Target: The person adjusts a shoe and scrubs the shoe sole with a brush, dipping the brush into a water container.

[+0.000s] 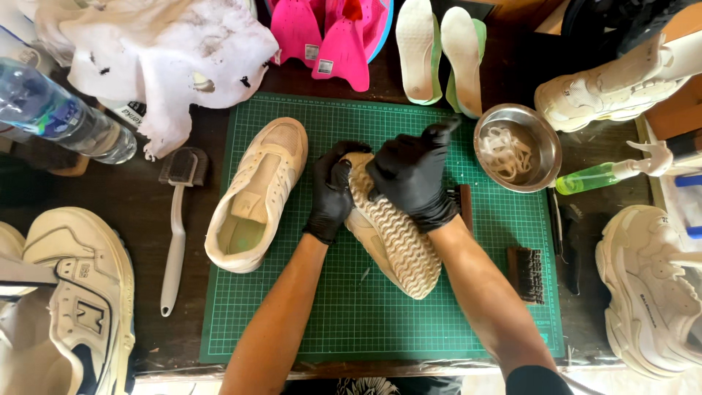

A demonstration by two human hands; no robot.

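Both my hands wear black gloves and grip a beige sneaker turned sole-up over the green cutting mat. My left hand clasps the shoe's toe end from the left. My right hand presses on the toe from the right, thumb raised. The wavy tread faces me. Its matching beige sneaker lies upright on the mat to the left, laces removed.
A steel bowl holds white laces. Around it lie a green spray bottle, two dark brushes, a white long-handled brush, a stained cloth, a water bottle, insoles, pink shoe trees and other sneakers.
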